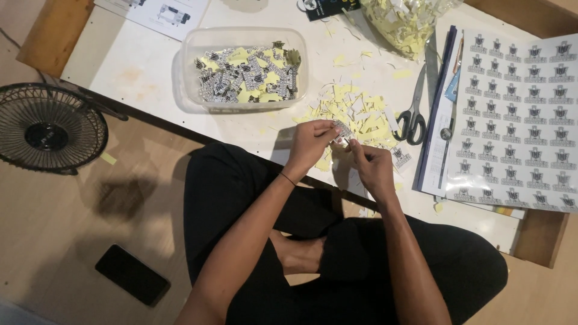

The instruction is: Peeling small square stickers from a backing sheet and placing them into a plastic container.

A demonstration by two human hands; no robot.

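My left hand (310, 144) and my right hand (372, 164) meet over the near edge of the low white table (144, 66), both pinching one small black-and-white sticker (342, 130) between their fingertips. Just behind the hands lies a heap of yellow and white paper scraps (355, 111). A clear plastic tub (244, 67) farther back on the left holds several cut stickers mixed with yellow backing pieces. One loose sticker (401, 156) lies on the table to the right of my right hand.
Grey scissors (414, 111) lie right of the scraps, beside a stack of printed sticker sheets (518, 120). A clear bag of yellow scraps (402, 18) sits at the back. On the floor are a black fan (48, 127) and a dark phone (132, 274). My crossed legs fill the foreground.
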